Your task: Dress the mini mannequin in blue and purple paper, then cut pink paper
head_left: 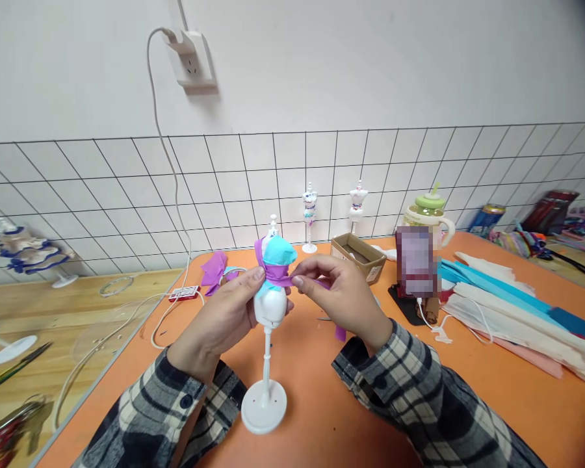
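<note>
A small white dress form (pixel 270 307) on a round-based stand is tilted slightly over the orange mat. Blue paper or cloth (pixel 279 249) covers its chest, and a purple strip (pixel 275 273) wraps round its waist. My left hand (pixel 229 300) grips the form from the left, its thumb on the purple strip and its other fingers partly hidden behind. Between the thumb and fingers of my right hand (pixel 338 289) the strip is pinched and drawn out to the right. Its loose end hangs below that hand.
Behind stand two small dress forms (pixel 310 214) and an open cardboard box (pixel 358 257). On the right are a propped phone (pixel 416 263), a green-lidded cup (pixel 429 211) and fabric strips (pixel 526 318). Purple scraps (pixel 215 270) and a cable (pixel 175 175) are to the left.
</note>
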{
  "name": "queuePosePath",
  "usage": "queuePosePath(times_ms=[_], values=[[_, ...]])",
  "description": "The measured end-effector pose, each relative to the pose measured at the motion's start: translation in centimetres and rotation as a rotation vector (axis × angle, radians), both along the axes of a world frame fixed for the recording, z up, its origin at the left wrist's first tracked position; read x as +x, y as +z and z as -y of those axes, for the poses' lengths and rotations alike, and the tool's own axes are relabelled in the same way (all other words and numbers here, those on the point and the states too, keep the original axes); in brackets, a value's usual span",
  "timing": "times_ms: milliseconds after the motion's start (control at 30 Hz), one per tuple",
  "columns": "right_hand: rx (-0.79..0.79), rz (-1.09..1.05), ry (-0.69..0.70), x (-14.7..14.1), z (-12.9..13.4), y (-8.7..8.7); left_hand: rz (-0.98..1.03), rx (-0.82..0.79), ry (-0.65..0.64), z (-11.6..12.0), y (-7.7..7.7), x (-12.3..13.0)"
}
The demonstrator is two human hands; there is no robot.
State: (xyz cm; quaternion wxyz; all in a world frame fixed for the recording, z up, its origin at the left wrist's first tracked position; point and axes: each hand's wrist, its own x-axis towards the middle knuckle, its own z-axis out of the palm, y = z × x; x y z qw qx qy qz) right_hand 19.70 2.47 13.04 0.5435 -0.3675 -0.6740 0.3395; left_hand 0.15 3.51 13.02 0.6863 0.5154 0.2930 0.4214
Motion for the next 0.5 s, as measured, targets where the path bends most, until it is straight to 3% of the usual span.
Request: queuePosePath(times_ms=[133,500], values=[[-0.014,0.017,0.033,-0.1,0.0,0.0,0.116,-0.082,-0.143,0.1,-0.2,0.1],[-0.088,-0.011,0.035,-0.4,-0.4,-0.5,0.220,-0.222,-0.157,0.6,0.2,1.3]])
